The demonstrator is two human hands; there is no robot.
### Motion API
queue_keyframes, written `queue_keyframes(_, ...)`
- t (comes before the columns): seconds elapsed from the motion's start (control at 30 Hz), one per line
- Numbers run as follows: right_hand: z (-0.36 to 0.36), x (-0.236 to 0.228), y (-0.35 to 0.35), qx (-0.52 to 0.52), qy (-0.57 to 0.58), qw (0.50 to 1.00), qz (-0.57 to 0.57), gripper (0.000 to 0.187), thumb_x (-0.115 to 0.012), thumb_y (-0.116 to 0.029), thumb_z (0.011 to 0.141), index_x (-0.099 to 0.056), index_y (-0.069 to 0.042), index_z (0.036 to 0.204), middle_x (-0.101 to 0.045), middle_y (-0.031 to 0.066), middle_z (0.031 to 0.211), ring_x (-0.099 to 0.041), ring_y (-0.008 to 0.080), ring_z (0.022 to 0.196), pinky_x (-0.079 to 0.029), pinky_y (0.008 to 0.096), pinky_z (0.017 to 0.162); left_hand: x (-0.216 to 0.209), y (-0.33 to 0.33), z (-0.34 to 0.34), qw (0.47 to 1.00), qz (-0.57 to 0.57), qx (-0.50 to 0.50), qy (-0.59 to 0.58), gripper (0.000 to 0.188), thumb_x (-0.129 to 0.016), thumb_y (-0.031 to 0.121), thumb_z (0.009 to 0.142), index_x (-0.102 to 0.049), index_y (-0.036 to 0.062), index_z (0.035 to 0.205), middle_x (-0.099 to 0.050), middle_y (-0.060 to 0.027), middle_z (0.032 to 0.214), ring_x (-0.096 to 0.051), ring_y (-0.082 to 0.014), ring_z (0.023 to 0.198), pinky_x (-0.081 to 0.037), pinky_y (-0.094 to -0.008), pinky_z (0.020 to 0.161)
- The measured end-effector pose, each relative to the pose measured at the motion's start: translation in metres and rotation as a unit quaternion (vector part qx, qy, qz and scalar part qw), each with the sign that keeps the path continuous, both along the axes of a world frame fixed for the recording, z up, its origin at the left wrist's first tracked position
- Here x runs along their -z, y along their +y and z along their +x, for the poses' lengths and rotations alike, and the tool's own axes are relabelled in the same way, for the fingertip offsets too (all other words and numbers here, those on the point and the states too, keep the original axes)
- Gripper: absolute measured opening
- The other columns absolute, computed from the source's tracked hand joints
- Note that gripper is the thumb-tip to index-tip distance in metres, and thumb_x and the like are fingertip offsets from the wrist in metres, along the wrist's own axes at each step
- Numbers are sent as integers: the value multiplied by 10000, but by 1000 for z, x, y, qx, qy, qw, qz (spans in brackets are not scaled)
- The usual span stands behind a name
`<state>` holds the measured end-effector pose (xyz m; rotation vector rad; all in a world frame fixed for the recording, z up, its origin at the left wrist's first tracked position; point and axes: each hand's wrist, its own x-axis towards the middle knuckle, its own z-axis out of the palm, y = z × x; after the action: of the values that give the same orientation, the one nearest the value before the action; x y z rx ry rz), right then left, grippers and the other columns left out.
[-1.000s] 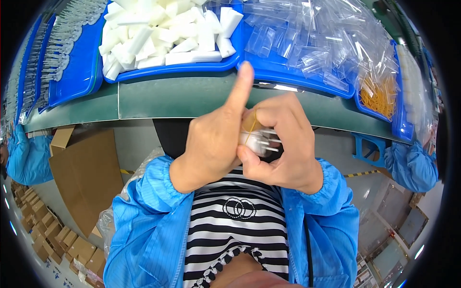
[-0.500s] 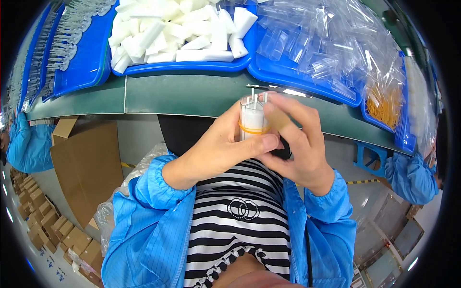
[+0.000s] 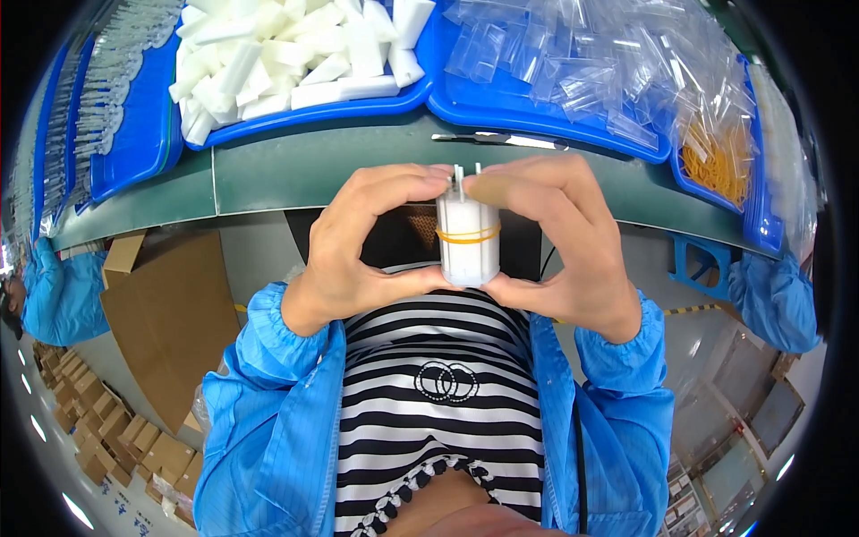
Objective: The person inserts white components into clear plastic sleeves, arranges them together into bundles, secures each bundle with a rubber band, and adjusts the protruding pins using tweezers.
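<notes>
Between my two hands, in front of the table edge, stands a short white bundle (image 3: pixel 470 259), roughly cylindrical with clear plastic around it. An orange rubber band (image 3: pixel 469 237) circles its middle, and thin pale prongs (image 3: pixel 459 175) stick up from its top. My left hand (image 3: pixel 349 242) grips it from the left, thumb at the lower end and fingertips at the top. My right hand (image 3: pixel 568 237) grips it the same way from the right. What the fingertips cover at the top is partly hidden.
Blue trays line the green table (image 3: pixel 295 170): white foam blocks (image 3: pixel 295 54), clear plastic pieces (image 3: pixel 582 85), orange rubber bands (image 3: pixel 713 170), and thin pale-ended parts (image 3: pixel 116 80). A dark slim tool (image 3: pixel 497 140) lies near the trays. Cardboard (image 3: pixel 174 322) stands left; blue-sleeved people are at both sides.
The bundle has come lower and closer to upright. Both hands have shifted from around its sides to holding it by top and bottom, so the rubber band shows fully.
</notes>
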<state>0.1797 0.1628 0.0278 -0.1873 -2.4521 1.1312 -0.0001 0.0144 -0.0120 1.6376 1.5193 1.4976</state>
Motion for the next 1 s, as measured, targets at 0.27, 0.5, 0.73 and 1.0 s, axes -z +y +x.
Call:
queue_keyframes(0.27, -3, 6, -9, 21, 43, 995, -89, 715, -872, -115, 664, -534, -3, 1284, -545, 172, 1295, -544, 348, 1167, -497, 420, 941, 17, -8, 16, 964, -10, 29, -265, 893, -929, 97, 640, -385, 3, 1342, -439, -197, 1380, -531, -274, 1260, -435, -416, 1083)
queue_keyframes(0.5, 3, 7, -4, 17, -3, 998, -66, 686, -860, -94, 635, -601, -17, 1266, -584, 142, 1283, -562, 306, 1175, -480, 395, 987, 1, -9, 5, 978, -44, -13, -202, 1029, -968, 245, 572, -413, 0, 1403, -528, -187, 1341, -558, -296, 1237, -470, -401, 1032)
queue_keyframes(0.73, 7, 7, -5, 4, 8, 999, -36, 625, -827, -43, 627, -616, -29, 1216, -592, 117, 1166, -607, 299, 1030, -542, 374, 849, -9, 0, -2, 987, 15, -11, 158, 695, -934, 223, 621, -598, -52, 1163, -661, -195, 1108, -665, -312, 1025, -531, -378, 930)
queue_keyframes(1.0, 3, 15, -8, 35, 103, 988, -109, 799, -880, -167, 666, -480, -20, 1342, -568, 161, 1276, -575, 339, 1147, -482, 420, 962, -3, -15, 22, 958, -24, -80, -273, 876, -840, 305, 748, -370, -105, 1364, -541, -245, 1306, -573, -310, 1214, -458, -417, 1043)
